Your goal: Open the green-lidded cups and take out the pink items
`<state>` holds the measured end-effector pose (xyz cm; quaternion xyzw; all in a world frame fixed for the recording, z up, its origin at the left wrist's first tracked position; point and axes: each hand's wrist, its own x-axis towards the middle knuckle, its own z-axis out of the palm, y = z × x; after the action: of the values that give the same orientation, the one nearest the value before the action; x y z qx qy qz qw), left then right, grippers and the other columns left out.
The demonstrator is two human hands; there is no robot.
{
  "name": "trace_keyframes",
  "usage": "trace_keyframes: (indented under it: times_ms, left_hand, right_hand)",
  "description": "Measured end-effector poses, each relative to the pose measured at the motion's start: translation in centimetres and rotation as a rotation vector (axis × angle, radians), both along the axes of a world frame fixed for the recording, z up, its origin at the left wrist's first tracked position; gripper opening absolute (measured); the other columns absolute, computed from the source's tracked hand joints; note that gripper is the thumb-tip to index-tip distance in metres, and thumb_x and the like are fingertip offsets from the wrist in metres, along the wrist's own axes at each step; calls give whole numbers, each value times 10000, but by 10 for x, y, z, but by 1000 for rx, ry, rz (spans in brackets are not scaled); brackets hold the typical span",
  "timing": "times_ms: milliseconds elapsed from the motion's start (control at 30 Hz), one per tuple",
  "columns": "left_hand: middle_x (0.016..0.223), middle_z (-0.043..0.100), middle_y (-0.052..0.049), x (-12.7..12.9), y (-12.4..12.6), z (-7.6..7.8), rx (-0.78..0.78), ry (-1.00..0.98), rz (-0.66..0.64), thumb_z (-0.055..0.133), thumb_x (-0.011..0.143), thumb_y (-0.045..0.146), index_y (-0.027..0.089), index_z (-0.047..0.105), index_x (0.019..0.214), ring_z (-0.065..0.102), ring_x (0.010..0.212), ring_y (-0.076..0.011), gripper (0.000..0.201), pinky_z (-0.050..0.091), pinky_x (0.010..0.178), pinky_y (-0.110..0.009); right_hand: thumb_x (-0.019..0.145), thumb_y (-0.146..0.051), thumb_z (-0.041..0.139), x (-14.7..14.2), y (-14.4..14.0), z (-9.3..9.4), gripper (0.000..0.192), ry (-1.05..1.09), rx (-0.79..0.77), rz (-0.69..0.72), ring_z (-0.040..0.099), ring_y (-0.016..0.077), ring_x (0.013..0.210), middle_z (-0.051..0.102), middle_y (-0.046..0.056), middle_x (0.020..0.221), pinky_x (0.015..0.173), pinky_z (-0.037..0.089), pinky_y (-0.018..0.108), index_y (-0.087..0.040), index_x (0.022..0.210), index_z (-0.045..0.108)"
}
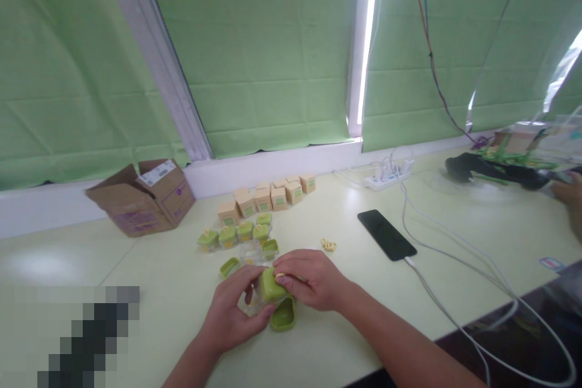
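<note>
My left hand (pixel 231 318) is wrapped round a small clear container with a green lid (pixel 271 287), just above the table. The fingers of my right hand (pixel 313 279) pinch together at the lid's top. A small pale yellow piece (pixel 278 276) shows between them, partly hidden. Just below lies a loose green lid (pixel 283 316), hollow side up. Two more upturned lids, one on the left (pixel 230 267) and one behind my hands (pixel 270 247), flank an open clear container (pixel 250 251). Several loose yellow pieces (pixel 328 245) lie right of my hands.
Several green-lidded containers (pixel 245 231) stand behind, before a row of small cardboard boxes (pixel 262 199). An opened carton (pixel 150 197) is at back left. On the right are a phone (pixel 386 234), its white cable (pixel 436 294), a power strip (pixel 386 179) and another person's hand (pixel 570 194).
</note>
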<state>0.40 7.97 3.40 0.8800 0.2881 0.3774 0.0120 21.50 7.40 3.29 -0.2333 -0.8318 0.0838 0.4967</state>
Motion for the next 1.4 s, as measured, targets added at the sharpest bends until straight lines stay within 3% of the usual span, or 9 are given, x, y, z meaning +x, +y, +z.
trace_keyframes:
  times_ms: [300,600,800,1133,1400]
  left_hand:
    - [858,674,-55,-5,4,-4,10,-16,15,627,762,339,172,545,1109,613,606,-144,394,506,547,-242]
    - [944,648,-78,-18,6,0,-103,10,-52,539,812,359,189,536,1187,617,729,-180,412,513,665,-301]
    - [781,624,-49,-23,6,3,-179,157,-165,511,793,346,186,612,1036,593,689,-184,308,488,655,-317]
    - [951,690,-81,-25,4,6,-66,382,-43,625,647,299,204,648,1002,652,869,-248,369,521,760,-345]
    - [1047,655,-83,-24,3,8,-177,415,-25,638,659,248,213,618,1044,624,952,-240,386,508,844,-351]
  right_hand:
    - [900,-225,501,3,-2,2,166,140,-142,-7,649,151,891,701,70,964,823,507,263,-184,956,651]
    - [900,-242,503,9,-2,7,191,273,-297,-141,631,139,779,697,50,865,747,499,247,-172,936,677]
    - [903,-256,492,10,-1,8,211,336,-349,-174,620,143,768,697,48,848,738,496,253,-168,919,683]
    - [912,-288,491,10,2,4,224,401,-433,-165,616,141,767,694,40,846,710,486,239,-169,917,681]
    - [911,-299,497,10,4,1,229,417,-441,-164,614,144,766,696,46,858,702,490,242,-167,934,683]
